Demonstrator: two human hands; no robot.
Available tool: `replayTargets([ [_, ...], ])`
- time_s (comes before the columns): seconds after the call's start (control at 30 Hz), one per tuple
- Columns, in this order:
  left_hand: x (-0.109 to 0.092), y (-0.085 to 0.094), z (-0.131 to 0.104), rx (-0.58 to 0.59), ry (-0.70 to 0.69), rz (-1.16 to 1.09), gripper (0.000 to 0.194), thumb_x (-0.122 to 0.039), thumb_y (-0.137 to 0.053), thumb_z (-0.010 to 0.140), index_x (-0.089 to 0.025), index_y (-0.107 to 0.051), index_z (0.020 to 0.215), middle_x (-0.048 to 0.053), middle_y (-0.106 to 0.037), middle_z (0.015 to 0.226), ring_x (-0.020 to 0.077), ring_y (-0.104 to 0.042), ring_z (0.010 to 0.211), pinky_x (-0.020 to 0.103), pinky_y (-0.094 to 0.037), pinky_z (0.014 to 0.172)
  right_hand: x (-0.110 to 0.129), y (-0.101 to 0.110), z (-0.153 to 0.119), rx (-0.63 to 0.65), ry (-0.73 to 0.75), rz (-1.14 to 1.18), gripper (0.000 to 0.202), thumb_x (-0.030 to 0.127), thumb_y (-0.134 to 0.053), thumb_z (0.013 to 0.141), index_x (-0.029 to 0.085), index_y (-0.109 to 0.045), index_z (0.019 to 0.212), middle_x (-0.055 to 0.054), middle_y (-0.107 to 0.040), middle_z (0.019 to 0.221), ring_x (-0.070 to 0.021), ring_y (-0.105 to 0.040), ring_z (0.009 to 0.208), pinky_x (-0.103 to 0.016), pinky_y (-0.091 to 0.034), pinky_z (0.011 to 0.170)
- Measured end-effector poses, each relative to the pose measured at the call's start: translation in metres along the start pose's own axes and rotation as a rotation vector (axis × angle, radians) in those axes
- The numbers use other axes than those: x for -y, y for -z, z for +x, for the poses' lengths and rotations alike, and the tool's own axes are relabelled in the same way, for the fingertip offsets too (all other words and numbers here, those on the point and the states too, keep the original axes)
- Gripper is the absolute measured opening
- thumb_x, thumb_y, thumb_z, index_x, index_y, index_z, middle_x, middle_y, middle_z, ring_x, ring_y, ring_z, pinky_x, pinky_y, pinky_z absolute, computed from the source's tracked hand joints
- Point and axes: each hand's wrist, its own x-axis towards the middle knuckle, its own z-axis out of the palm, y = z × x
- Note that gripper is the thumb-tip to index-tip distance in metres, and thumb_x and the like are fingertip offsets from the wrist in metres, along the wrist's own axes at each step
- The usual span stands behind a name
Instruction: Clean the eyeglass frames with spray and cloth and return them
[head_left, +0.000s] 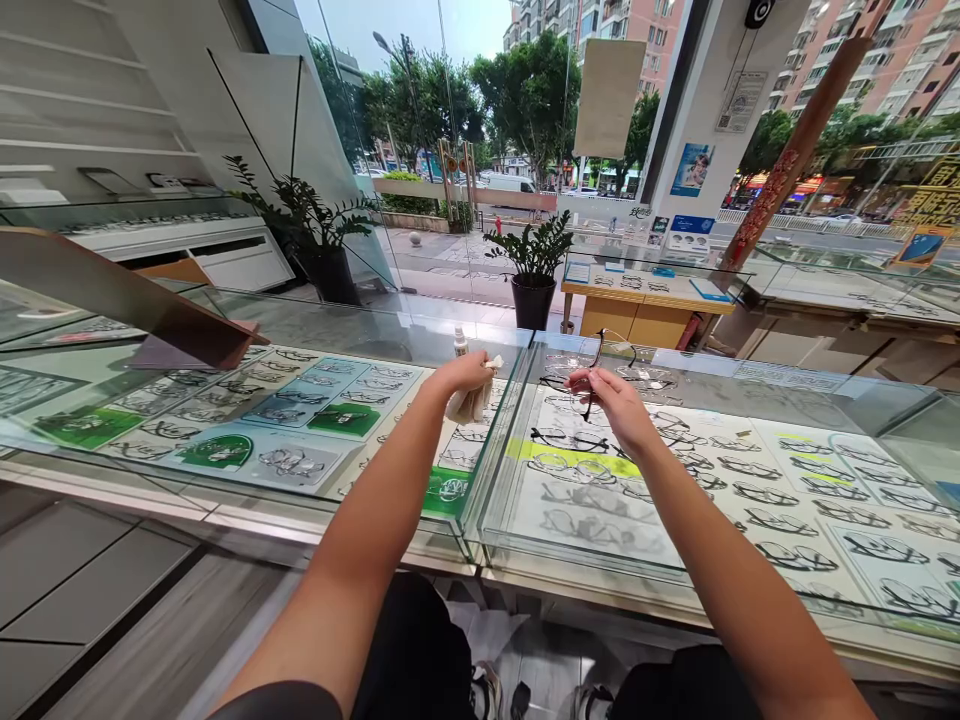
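My left hand (471, 375) is closed on a crumpled beige cloth (471, 403), which hangs below the fingers over the glass counter. Just behind that hand a small white bottle (460, 342) stands upright on the glass. In my right hand (606, 392) a pair of eyeglasses (600, 350) is pinched between the fingers, with a thin frame and dark temples. It is held up above the right-hand glass case. Part of the eyeglasses is hidden by the fingers, and its lenses blend with the frames behind.
Under the glass display counter (480, 545) lie many eyeglass frames in rows. A brown-framed panel (127, 290), perhaps a mirror, leans at the left. Potted plants (532, 300) (330, 272) stand beyond the counter, before the window. A wooden display table (645, 305) is at the back right.
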Motion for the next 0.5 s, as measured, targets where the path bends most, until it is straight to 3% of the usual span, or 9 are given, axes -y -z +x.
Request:
replayTargets([
  [0.1,-0.001,0.001,0.001,-0.043,-0.062,-0.162,0.020,-0.039,-0.073,0.085,-0.022,-0.062,0.085,0.007,-0.070,0.087,0.0255,-0.062,0.080,0.032,-0.042,0.071,0.001,0.000,0.000,0.002,0.002,-0.003,0.046,0.066,-0.069,0.094,0.023,-0.079,0.107,-0.009,-0.079,0.116,-0.0254,-0.067,0.109,-0.037,-0.048,0.089],
  [0.23,-0.004,0.000,0.001,-0.082,-0.103,-0.444,0.028,-0.046,-0.075,0.082,-0.022,-0.066,0.091,0.005,-0.070,0.090,0.0231,-0.062,0.080,0.031,-0.043,0.070,0.001,0.000,0.000,0.007,0.000,0.000,0.048,0.067,-0.070,0.093,0.023,-0.079,0.107,-0.010,-0.079,0.115,-0.0254,-0.068,0.109,-0.037,-0.048,0.089],
  [0.37,-0.012,0.000,0.001,-0.006,-0.103,-0.771,0.035,-0.046,-0.077,0.076,-0.018,-0.067,0.095,0.007,-0.071,0.087,0.0225,-0.065,0.075,0.032,-0.050,0.068,0.001,0.000,0.001,0.013,0.002,0.006,0.047,0.066,-0.070,0.093,0.022,-0.079,0.107,-0.009,-0.079,0.115,-0.0250,-0.068,0.108,-0.037,-0.047,0.090],
  [0.5,-0.025,0.002,-0.004,0.051,-0.101,-1.018,0.026,-0.040,-0.070,0.076,-0.016,-0.065,0.084,0.007,-0.067,0.076,0.0205,-0.064,0.067,0.033,-0.055,0.067,0.001,0.000,0.000,0.022,0.005,0.006,0.045,0.064,-0.069,0.094,0.023,-0.080,0.107,-0.009,-0.079,0.114,-0.0249,-0.067,0.109,-0.036,-0.047,0.089],
])
